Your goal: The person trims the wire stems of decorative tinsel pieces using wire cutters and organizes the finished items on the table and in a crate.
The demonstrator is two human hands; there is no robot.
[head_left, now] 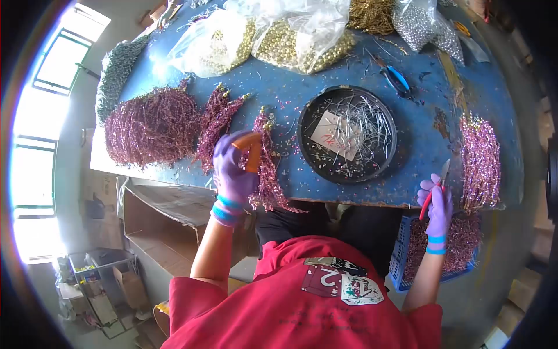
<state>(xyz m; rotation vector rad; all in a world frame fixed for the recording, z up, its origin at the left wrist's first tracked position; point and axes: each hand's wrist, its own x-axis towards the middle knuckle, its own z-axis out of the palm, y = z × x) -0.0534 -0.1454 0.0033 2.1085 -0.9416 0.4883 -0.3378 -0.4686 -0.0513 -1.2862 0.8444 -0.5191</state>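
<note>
My left hand [235, 168], in a purple glove with orange finger covers, is closed over the left side of a bunch of pink tinsel strands [268, 174]. Whatever is between its fingers is hidden. More pink tinsel sprigs [216, 119] lie just beyond it, beside a large pink tinsel bundle [152, 128]. At the table's front right edge my right hand [436, 206], also gloved, is wrapped round red-handled pliers [444, 171] with the metal jaws pointing away from me. A row of lighter pink tinsel strands [480, 163] lies just right of it.
A round black tray [304, 142] holds silvery wire pieces and a handwritten card [334, 136]. Blue-handled pliers [396, 80] lie behind it. Bags of gold beads [296, 43] and silver beads [421, 26] stand at the back. Below the edge are a blue basket [401, 250] and a cardboard box [163, 224].
</note>
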